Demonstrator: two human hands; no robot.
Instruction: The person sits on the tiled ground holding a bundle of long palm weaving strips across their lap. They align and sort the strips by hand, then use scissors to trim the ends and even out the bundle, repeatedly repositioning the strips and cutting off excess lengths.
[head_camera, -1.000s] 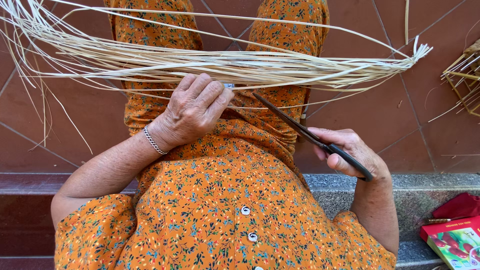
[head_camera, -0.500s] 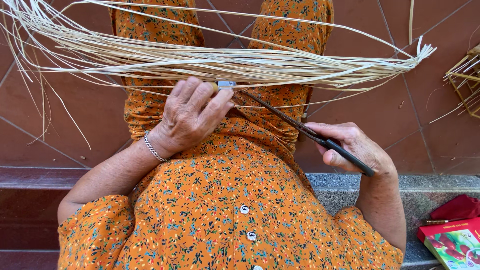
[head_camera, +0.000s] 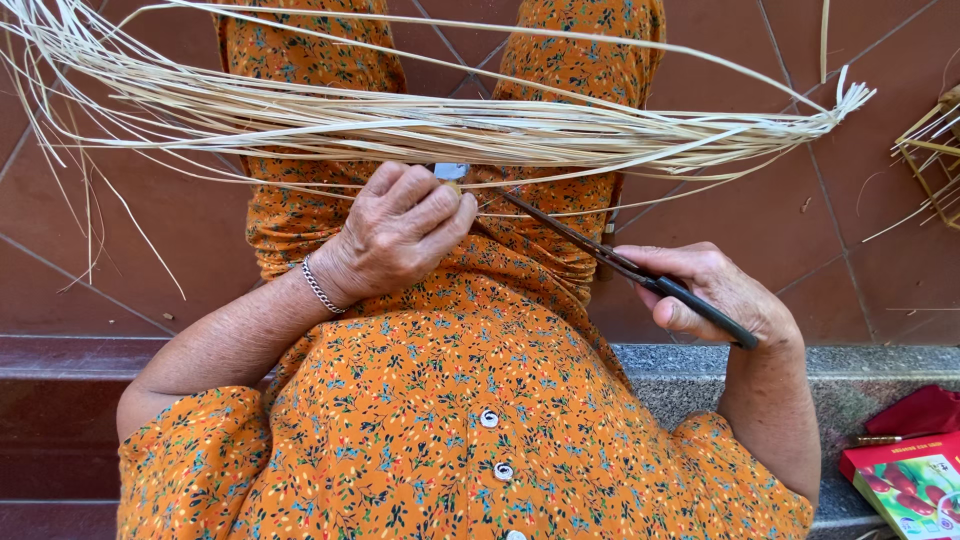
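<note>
Left hand: our left hand (head_camera: 395, 235) curls shut over a small pale strip end (head_camera: 450, 172) just under the long bundle of pale split-cane strands (head_camera: 480, 130) lying across our lap.
Right hand: our right hand (head_camera: 715, 290) is closed around the black handle of a long dark-bladed knife (head_camera: 620, 262), its tip angled up toward the left hand's fingers.
Bundle: it runs nearly from the left edge to a frayed tip at the right, over both knees of our orange flowered dress (head_camera: 450, 420).
Open room: bare reddish-brown floor tiles (head_camera: 150, 240) lie either side of the legs; the grey stone step edge (head_camera: 880, 365) runs beneath the right elbow.
Hard to see: the knife tip is hidden behind the left fingers; a woven cane frame (head_camera: 935, 150) is cut off at the right edge.
Packages: a red and green printed carton (head_camera: 910, 485) lies at the lower right corner, partly cropped, beside a dark red cloth (head_camera: 915, 412).
</note>
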